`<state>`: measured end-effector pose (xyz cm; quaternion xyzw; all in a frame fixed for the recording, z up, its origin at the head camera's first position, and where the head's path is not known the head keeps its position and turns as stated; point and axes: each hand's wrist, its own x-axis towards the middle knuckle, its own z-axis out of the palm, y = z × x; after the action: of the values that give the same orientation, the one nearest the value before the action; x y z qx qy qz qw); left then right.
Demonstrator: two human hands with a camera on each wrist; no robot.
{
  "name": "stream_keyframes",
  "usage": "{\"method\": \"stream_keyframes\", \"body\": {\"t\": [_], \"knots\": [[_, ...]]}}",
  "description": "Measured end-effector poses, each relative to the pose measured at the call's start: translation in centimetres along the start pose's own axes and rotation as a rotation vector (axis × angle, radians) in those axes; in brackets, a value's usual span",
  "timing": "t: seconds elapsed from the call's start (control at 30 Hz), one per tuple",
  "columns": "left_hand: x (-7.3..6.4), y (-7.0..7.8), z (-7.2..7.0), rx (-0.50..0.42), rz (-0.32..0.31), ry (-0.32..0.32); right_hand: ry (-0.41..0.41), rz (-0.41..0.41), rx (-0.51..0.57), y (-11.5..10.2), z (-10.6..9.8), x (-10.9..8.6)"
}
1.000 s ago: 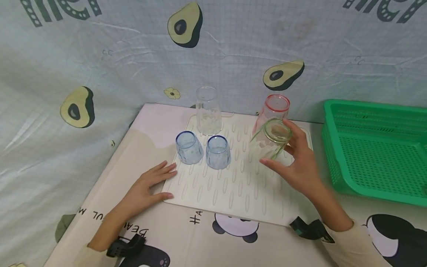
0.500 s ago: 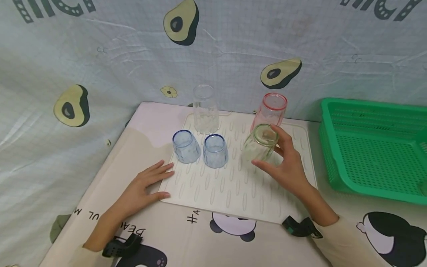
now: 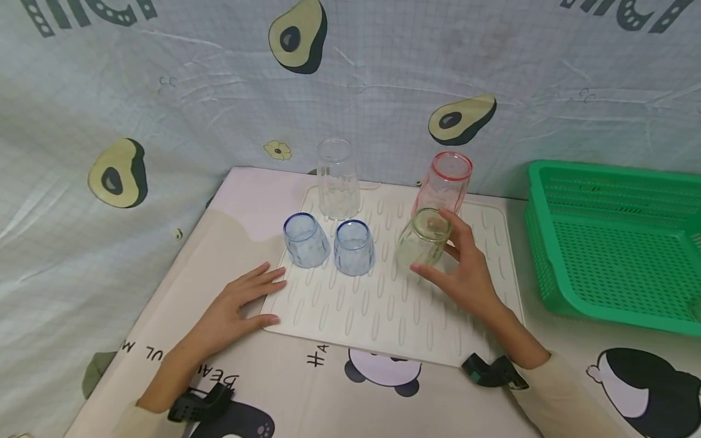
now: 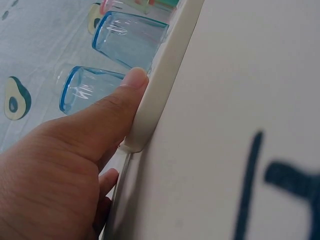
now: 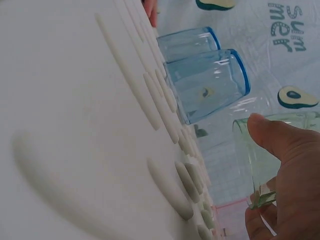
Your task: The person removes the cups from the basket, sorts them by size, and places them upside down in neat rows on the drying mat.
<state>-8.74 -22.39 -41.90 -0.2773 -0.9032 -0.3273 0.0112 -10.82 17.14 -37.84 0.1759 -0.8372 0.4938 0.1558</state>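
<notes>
My right hand (image 3: 467, 272) holds a green-tinted drinking glass (image 3: 417, 248) between thumb and fingers, base up, at the right part of a ribbed white drying mat (image 3: 378, 304). In the right wrist view the green glass (image 5: 260, 155) shows its open end close to the ribs. My left hand (image 3: 230, 313) rests at the mat's left edge with its fingers extended; the left wrist view shows the thumb lying along the rim. Nearby, two short blue glasses (image 3: 306, 246) stand upside down. A pink-edged glass (image 3: 449, 179) is partly hidden behind the green one.
A tall clear glass (image 3: 338, 185) stands at the back left of the mat. To the right sits a green plastic basket (image 3: 561, 292), with a glassy object at its right edge. A printed cloth (image 3: 372, 115) hangs behind the table.
The green glass has moved left and down toward the mat in my right hand, tilting more upright. My left hand stays at the mat edge; the view has shifted slightly.
</notes>
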Motion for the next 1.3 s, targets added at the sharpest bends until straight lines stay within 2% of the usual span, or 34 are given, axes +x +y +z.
{"method": "stream_keyframes", "body": {"t": [0.07, 0.3, 0.67, 0.87, 1.07, 1.3], "knots": [[0.0, 0.0, 0.0, -0.002, 0.001, 0.001, -0.013, 0.006, -0.001, -0.7, 0.0, 0.0], [0.0, 0.2, 0.0, 0.0, -0.005, 0.003, -0.047, 0.008, 0.008, 2.9, 0.7, -0.3], [0.1, 0.1, 0.1, 0.004, -0.016, 0.001, -0.131, 0.034, -0.041, 3.1, 1.0, -0.5], [0.0, 0.1, 0.1, 0.004, -0.02, 0.0, -0.188, 0.036, -0.021, 3.2, 1.1, -0.6], [0.0, 0.2, 0.0, 0.008, -0.023, -0.001, -0.215, 0.052, -0.042, 3.3, 1.2, -0.7], [0.0, 0.3, 0.0, 0.005, -0.026, -0.004, -0.235, 0.029, -0.062, 3.3, 1.2, -0.7]]}}
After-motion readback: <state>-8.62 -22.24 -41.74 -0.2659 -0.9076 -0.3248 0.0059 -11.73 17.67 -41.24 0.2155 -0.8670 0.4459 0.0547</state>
